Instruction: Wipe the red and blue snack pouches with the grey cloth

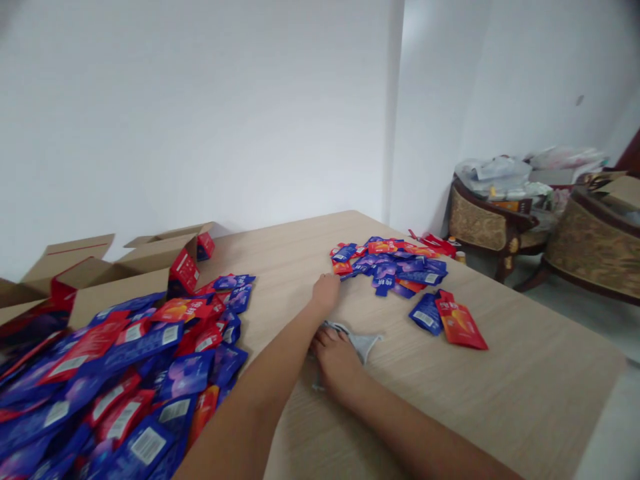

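My left hand [327, 293] reaches forward over the table, its fingers curled and mostly hidden from me. It is at the near left edge of a pile of small red and blue pouches [385, 267]; whether it grips one I cannot make out. Closer to me, my right hand [340, 363] presses down on a crumpled grey cloth [364, 343], its fingers bent over the fabric. To the right of the hands lie a single blue pouch [427, 313] and a red-orange pouch [460, 321], overlapping at their edges.
A large heap of red and blue pouches [145, 360] covers the left side of the wooden table [500, 393]. Open cardboard boxes [120, 287] stand behind it against the white wall [225, 113]. Beyond the right table edge are armchairs [480, 220] piled with plastic bags.
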### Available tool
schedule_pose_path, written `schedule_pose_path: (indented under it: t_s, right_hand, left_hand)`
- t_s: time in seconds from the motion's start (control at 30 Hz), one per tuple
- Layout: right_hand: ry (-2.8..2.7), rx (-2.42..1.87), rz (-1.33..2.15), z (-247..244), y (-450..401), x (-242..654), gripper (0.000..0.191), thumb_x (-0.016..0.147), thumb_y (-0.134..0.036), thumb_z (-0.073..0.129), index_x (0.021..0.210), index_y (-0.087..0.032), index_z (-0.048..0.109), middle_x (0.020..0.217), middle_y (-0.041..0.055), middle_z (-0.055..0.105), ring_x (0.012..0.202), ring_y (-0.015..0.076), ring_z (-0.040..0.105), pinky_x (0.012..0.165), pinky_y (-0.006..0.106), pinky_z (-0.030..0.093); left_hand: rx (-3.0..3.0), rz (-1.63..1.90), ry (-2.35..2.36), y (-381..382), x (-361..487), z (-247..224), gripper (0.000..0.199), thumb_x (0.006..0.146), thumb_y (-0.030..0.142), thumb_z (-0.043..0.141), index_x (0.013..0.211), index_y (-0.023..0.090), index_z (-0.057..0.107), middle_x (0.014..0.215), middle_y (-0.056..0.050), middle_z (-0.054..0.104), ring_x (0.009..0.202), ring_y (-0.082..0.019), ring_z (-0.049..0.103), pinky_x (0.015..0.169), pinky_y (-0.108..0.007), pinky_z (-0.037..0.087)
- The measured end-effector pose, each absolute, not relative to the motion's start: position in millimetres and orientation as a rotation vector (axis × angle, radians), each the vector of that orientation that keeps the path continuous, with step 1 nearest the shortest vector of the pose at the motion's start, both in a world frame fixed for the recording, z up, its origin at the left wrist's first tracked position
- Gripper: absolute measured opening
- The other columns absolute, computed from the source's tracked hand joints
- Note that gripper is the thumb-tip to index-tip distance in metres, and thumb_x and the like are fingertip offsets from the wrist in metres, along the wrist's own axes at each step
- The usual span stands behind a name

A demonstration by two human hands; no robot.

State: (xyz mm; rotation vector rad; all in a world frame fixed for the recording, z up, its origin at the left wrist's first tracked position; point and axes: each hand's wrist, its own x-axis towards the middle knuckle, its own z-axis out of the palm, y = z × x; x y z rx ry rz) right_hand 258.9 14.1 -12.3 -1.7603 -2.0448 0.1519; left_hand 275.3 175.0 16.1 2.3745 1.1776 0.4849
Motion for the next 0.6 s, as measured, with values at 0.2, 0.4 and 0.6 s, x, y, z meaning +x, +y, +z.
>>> schedule_pose_path:
  t_s: [0.2,0.4,0.6]
  right_hand:
    - [-1.652,-1.808,0.042,-22,23,301,0.047,0.074,-0.002,0.039,0.110,-0.020,0.063,0.108,0.0088,0.065,0.103,0.0209,0.053,0.089,0.034,0.039]
    - [-1.096,-1.612,0.048,-32,25,318,0.037,0.083,-0.019,0.031,0.109,-0.019,0.058,0.099,0.0090,0.064,0.094,0.0221,0.056,0.085,0.039,0.045]
    - [-1.998,-1.317,0.258,-36,2,245,0.051,0.078,-0.010,0.038,0.126,-0.018,0.052,0.131,0.0095,0.053,0.123,0.0199,0.044,0.103,0.040,0.034]
  left_hand:
    - [1.963,0.452,1.188,141,192,21,0.029,0.094,0.025,0.029,0.110,0.012,0.050,0.081,-0.010,0.067,0.068,-0.019,0.067,0.060,-0.028,0.051]
    - [1.442,0.461,0.993,74,118,6,0.020,0.081,0.022,0.055,0.096,0.009,0.054,0.075,-0.008,0.066,0.058,-0.013,0.064,0.056,-0.023,0.051]
    - [1.253,0.497,0.825,48,94,-6,0.015,0.060,0.016,0.066,0.072,0.010,0.058,0.049,0.000,0.057,0.041,-0.008,0.051,0.043,-0.017,0.040]
